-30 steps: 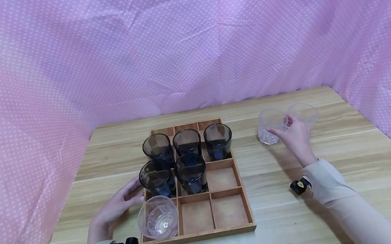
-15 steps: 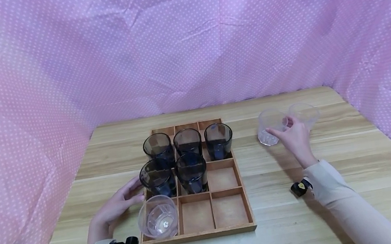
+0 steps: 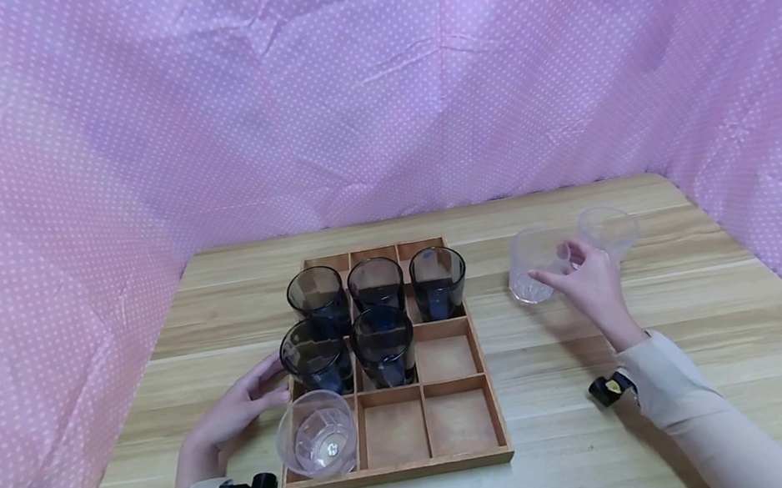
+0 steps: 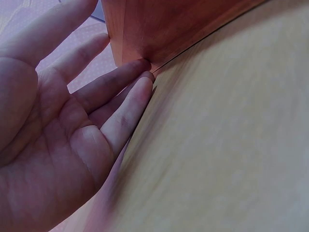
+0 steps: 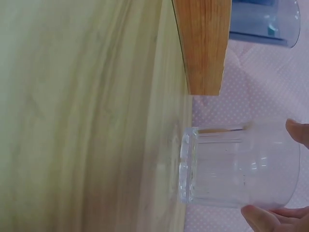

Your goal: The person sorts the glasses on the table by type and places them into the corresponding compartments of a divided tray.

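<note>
My right hand (image 3: 590, 286) pinches a clear plastic cup (image 3: 532, 265) by its upper wall, thumb on one side and fingers on the other. In the right wrist view this cup (image 5: 236, 169) is upright, its base at or just above the tabletop; I cannot tell which. My left hand (image 3: 234, 415) lies beside the wooden divided tray (image 3: 398, 472), with extended fingertips touching its side wall in the left wrist view. Several dark tinted cups, such as the front middle one (image 3: 384, 350), stand in the tray. Another clear cup (image 3: 317, 440) sits in its front left compartment.
A second clear cup (image 3: 617, 224) stands on the wooden table (image 3: 554, 472), just beyond my right hand and partly hidden by it. Pink dotted cloth (image 3: 369, 95) hangs behind the table and at both sides.
My right hand has shifted slightly left and toward me with the clear cup, widening the gap to the second clear cup. The left hand and the tray have stayed put.
</note>
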{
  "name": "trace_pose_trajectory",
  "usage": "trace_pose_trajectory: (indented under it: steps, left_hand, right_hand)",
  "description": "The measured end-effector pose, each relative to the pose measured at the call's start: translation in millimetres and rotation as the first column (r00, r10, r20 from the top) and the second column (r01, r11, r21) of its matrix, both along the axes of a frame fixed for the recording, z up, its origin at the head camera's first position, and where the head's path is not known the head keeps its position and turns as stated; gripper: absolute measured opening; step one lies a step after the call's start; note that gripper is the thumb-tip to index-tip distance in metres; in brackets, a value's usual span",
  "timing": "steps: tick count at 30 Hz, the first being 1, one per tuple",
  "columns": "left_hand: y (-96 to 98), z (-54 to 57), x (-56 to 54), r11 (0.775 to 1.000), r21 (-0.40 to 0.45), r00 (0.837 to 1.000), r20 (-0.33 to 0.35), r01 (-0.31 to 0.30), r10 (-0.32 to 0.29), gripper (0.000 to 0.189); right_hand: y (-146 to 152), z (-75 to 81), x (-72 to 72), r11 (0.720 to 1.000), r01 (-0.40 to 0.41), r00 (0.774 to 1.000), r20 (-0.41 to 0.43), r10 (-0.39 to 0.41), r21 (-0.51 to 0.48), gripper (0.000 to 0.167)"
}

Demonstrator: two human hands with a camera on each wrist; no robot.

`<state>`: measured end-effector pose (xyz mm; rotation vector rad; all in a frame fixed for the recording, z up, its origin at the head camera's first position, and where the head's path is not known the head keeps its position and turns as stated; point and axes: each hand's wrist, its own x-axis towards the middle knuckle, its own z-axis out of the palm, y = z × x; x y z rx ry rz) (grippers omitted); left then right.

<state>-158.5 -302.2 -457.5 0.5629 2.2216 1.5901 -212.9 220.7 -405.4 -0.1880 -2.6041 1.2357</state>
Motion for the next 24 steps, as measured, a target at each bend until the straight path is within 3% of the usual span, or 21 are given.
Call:
trace_pose_trajectory:
  steps: [9, 24]
  left_hand:
    - [0.6, 1.8, 0.9, 1.000, 0.001, 1.000, 0.024, -0.006, 0.006, 0.072]
    - [0.6, 3.0, 1.4, 1.000, -0.001, 0.999, 0.030, -0.018, 0.018, 0.072]
  right_hand:
    - [-4.7, 10.5, 17.6, 0.999, -0.051, 0.998, -0.033, 0.051, 0.012, 0.071]
    - [-15.4, 28.1, 48.1, 0.986, -0.160, 0.986, -0.043, 0.158, -0.049, 0.073]
